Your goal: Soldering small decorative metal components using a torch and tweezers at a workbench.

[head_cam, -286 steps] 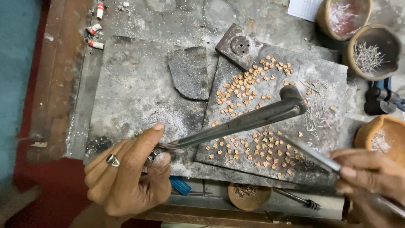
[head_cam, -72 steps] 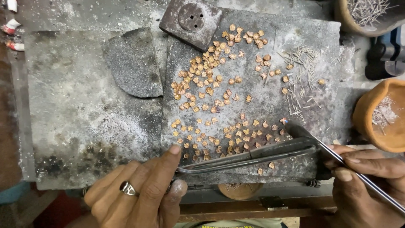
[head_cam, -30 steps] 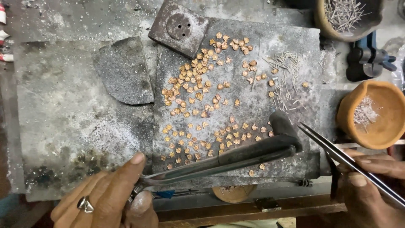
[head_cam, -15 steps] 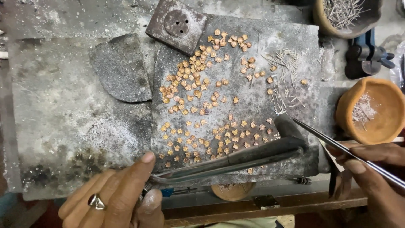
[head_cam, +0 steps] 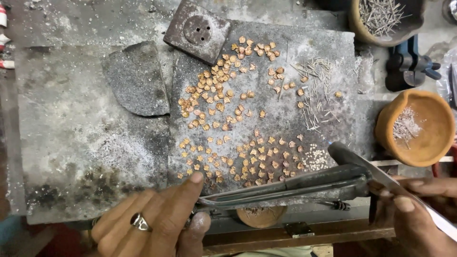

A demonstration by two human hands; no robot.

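Note:
My left hand [head_cam: 157, 219], a ring on one finger, pinches the near end of a long dark metal torch pipe [head_cam: 285, 188] that lies across the front edge of a grey slab [head_cam: 285, 43]. Its curved nozzle [head_cam: 347, 154] rises at the slab's right edge. Metal tweezers [head_cam: 409, 192] are gripped in my right hand [head_cam: 419, 214] at the lower right, their tips close to the nozzle. Several small copper-coloured pieces [head_cam: 228, 119] are spread over the slab. A cluster of thin wire bits [head_cam: 316, 95] lies at their right, and tiny pale beads [head_cam: 316, 157] sit near the nozzle.
A half-round dark stone [head_cam: 135, 78] and a square block with holes [head_cam: 197, 31] lie at the slab's left and top. A clay bowl [head_cam: 421, 128] with wire bits stands right; another bowl [head_cam: 385, 19] of wires sits top right beside a dark blue tool [head_cam: 407, 66].
The view has closed in on the slab. My left hand slid rightward along the pipe's end, and my right hand brought the tweezers in toward the nozzle.

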